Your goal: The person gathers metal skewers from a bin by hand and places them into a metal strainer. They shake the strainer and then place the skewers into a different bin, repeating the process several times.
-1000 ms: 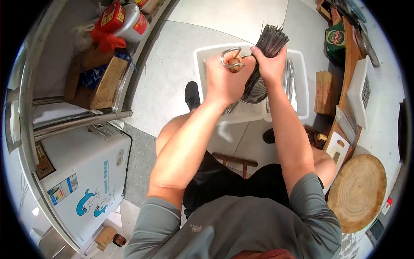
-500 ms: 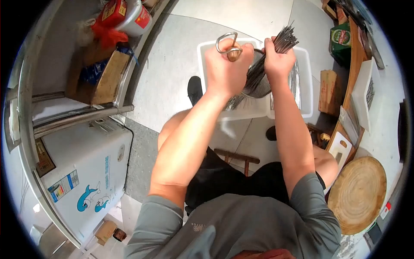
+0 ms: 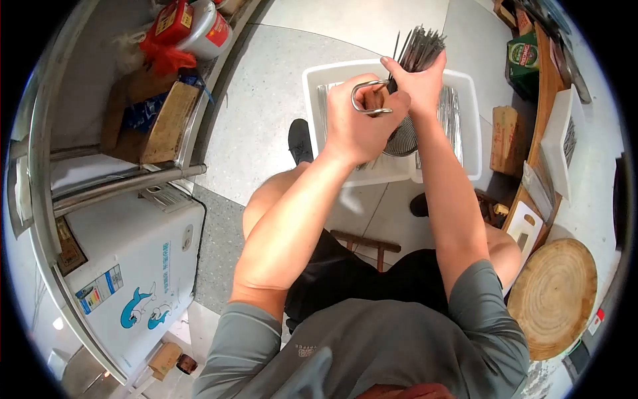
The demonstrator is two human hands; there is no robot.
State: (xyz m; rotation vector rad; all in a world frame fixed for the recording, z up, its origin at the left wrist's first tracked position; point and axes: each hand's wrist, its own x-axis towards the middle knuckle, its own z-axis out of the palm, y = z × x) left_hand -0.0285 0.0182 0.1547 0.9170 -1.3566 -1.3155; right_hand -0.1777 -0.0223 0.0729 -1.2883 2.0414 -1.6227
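Skewers (image 3: pixel 420 43) held over the tub (image 3: pixel 311 93)
My left hand (image 3: pixel 359 126) clenched the strainer handle (image 3: pixel 369 100); my right hand (image 3: pixel 415 83) clenched the skewers.

**What I'm wearing**

I have on a grey short-sleeved T-shirt (image 3: pixel 372 346) with small lettering on the chest, its sleeves ending above my elbows. My black shorts (image 3: pixel 359 272) stop above the knees. Black shoes (image 3: pixel 300 139) cover both feet. My forearms, left grip (image 3: pixel 359 126) and right grip (image 3: pixel 415 85) are bare.
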